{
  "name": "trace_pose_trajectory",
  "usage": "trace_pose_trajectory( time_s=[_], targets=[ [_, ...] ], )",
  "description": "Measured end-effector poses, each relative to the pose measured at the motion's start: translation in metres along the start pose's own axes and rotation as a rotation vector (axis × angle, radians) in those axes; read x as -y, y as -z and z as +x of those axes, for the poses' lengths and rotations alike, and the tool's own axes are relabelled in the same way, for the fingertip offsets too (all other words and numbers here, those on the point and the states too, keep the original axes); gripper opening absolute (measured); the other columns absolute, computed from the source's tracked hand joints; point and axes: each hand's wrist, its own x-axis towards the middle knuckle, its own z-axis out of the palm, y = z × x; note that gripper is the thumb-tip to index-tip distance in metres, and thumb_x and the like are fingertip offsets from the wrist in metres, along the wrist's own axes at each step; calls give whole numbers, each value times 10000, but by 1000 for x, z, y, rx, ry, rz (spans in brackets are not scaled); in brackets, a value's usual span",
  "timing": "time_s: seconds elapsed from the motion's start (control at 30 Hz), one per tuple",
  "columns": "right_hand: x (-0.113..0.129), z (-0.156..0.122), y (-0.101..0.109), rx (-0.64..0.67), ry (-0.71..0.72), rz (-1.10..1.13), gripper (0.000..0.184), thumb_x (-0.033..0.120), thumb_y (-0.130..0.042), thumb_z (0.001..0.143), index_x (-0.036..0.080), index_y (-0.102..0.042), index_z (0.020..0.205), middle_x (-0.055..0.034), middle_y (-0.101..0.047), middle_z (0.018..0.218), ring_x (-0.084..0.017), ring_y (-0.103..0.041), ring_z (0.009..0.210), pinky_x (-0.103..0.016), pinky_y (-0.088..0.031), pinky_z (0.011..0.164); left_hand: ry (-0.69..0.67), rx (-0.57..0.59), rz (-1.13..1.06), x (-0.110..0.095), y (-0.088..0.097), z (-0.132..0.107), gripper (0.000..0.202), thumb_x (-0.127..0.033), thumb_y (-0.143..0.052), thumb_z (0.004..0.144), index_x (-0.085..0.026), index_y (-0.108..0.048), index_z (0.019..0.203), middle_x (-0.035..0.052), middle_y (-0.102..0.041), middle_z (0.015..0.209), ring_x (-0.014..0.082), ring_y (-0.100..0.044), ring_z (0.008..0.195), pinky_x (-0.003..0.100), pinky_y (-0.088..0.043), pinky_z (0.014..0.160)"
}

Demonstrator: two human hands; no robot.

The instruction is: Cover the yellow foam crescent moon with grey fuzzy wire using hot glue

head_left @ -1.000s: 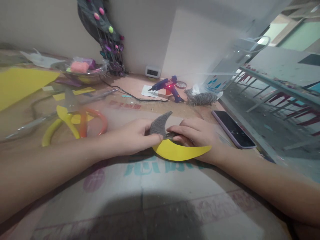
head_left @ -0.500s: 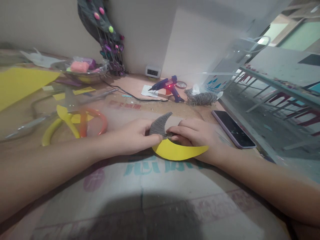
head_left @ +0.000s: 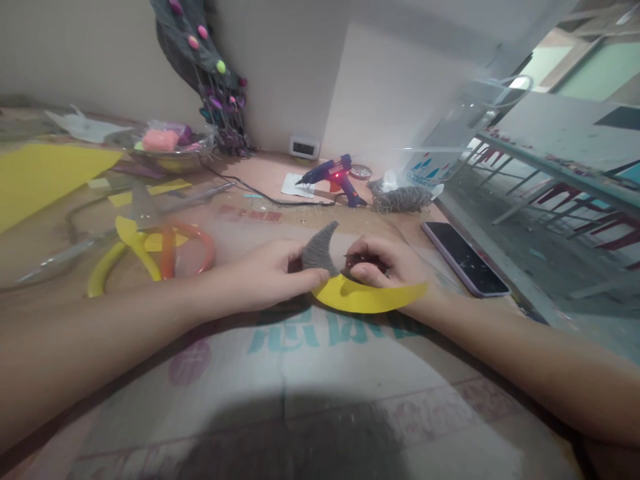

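Note:
A yellow crescent (head_left: 367, 297) lies level between my hands, its upper left part covered in close turns of grey yarn (head_left: 320, 249). My left hand (head_left: 287, 270) grips the crescent at the edge of the wrapped part, thumb on top and fingers behind. Just right of the last turns, my right hand (head_left: 385, 263) is closed with curled fingers on the yarn's loose end, which is mostly hidden by the fingers. The crescent's bare yellow tip passes in front of the right wrist.
Scissors (head_left: 167, 250) with yellow and orange handles lie left. Behind stand a glue gun (head_left: 330, 172) with a lit red light, a grey yarn skein (head_left: 403, 195) and a bowl (head_left: 173, 160) of packets. A phone (head_left: 465, 259) lies right, yellow sheet (head_left: 50, 177) far left.
My right hand has turned, its fingers now curled up above the crescent instead of reaching across to the wrapped edge. The crescent has shifted slightly right and tilted; my left hand keeps its grip.

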Motion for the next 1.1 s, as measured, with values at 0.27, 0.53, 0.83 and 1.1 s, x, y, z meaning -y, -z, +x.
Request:
trace_pose_trajectory(
  time_s=[0.27,0.53,0.83,1.1],
  targets=[
    [10,8,-1,188,-318,377,422,559,-728,685,165,-582,728,33,-500,609,-83,-425,529,-215,-335,487,-53,3,-19,1,-2,3,246,-321,-535,881,-189,-651,1053,10,-709,992,168,-632,848,268,-496,759],
    [16,11,-2,183,-235,287,215,347,-673,754,167,-570,698,20,-528,665,-91,-455,599,-221,-367,550,-72,0,28,1,-2,3,230,-314,-550,875,-214,-686,1030,-7,-722,945,165,-643,829,262,-496,747],
    [6,5,-7,66,-209,429,490,588,-560,849,186,-451,592,56,-400,527,-72,-358,477,-223,-288,455,-55,-1,-140,0,-4,4,230,-307,-578,867,-220,-691,1048,17,-729,937,173,-648,846,284,-519,743],
    [3,-3,-3,-186,-167,500,380,549,-570,884,192,-620,765,-17,-613,734,-127,-562,638,-243,-439,548,25,-122,-185,4,3,7,234,-400,-610,863,-179,-668,911,-14,-638,729,105,-547,616,216,-442,562]
  ],
)
